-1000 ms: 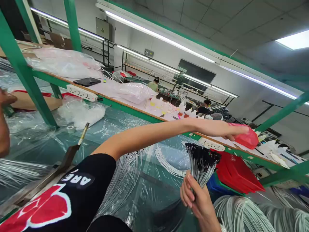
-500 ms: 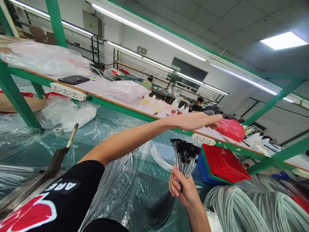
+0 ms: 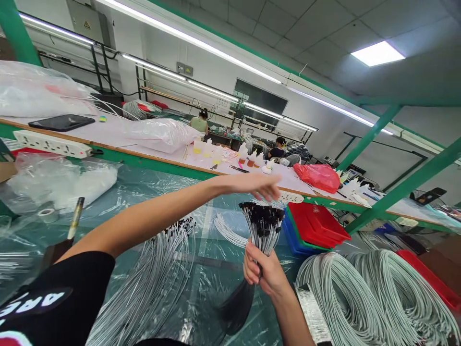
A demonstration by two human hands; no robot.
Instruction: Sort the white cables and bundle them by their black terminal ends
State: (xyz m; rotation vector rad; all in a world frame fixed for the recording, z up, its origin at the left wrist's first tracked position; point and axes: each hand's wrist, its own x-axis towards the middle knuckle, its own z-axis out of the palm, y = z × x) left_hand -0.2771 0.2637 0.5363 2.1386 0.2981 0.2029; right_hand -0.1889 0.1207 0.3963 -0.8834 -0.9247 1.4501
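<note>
Head view — right grip [image 3: 264,274] pinching wire bundle [image 3: 262,226] (black-tipped), left grip [image 3: 257,185] spread near trays [image 3: 319,225].

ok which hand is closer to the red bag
Left. The left hand hangs open to the left of the red bag, not touching; the right hand is lower, gripping the wire bundle.
</note>
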